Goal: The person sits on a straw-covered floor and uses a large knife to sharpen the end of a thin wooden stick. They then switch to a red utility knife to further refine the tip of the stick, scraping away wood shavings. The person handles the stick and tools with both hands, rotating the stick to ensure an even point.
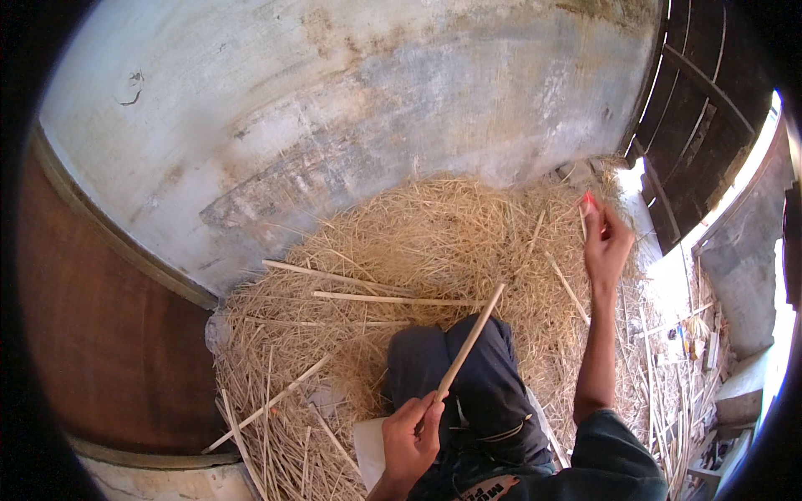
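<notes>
Our left hand [409, 438] sits low at about six o'clock, fingers curled tight round the near end of a pale stick [469, 342]; the wrist comes up from the lower edge, knuckles turned toward us. Our right arm stretches out straight toward two o'clock, the right hand [606, 242] raised over the far side of the straw [418, 250], fingers pinched shut on a small red thing [589, 199] at its tip; what that thing is we cannot tell.

We sit on a heap of dry straw, our dark-trousered knee [468, 367] in the middle of it; behind, from nine to one o'clock, a stained grey wall [334, 108] curves round; a brown panel [100, 334] stands at eight o'clock; dark wooden slats [702, 108] rise at two o'clock, with bright daylight beyond them. More pale sticks [368, 296] lie across the straw at ten o'clock, well apart from the hands.

The held stick runs its long axis from six toward one o'clock, its free end pointing up and away over the knee, tilted to the right.
</notes>
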`<action>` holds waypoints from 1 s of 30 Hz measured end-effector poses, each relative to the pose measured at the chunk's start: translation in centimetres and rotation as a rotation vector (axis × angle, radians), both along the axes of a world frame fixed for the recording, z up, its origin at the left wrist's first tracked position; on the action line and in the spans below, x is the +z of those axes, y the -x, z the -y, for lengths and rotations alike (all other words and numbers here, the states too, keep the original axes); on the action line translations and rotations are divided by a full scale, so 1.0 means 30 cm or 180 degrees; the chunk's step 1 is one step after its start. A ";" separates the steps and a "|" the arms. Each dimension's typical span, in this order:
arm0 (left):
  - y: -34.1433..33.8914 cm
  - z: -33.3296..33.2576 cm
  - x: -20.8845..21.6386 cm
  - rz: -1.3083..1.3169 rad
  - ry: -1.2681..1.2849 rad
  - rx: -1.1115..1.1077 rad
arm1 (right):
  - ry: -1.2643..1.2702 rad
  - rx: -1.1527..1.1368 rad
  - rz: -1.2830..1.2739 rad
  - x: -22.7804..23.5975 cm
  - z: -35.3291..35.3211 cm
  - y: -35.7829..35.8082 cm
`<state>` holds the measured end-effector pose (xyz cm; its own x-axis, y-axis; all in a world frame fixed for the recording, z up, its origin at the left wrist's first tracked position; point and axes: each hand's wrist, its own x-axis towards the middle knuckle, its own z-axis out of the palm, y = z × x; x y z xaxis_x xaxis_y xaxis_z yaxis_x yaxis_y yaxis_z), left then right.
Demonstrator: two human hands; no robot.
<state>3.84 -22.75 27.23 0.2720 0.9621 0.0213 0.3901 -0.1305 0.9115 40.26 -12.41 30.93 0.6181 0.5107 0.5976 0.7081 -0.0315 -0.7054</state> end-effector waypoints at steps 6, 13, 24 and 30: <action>-0.006 -0.091 -0.009 0.0447 0.0091 0.0285 | 0.0281 0.0613 -0.0596 -0.097 0.043 -0.016; -0.016 -0.120 0.016 0.1631 0.1357 -0.0025 | 0.2272 0.1133 0.0005 -0.089 0.123 0.146; -0.069 -0.137 0.026 0.1272 0.0729 0.0159 | 0.0932 0.1966 -0.0208 -0.089 0.196 0.280; -0.114 -0.129 0.066 0.1088 0.0298 0.0180 | 0.0210 0.2522 0.0551 -0.055 0.219 0.408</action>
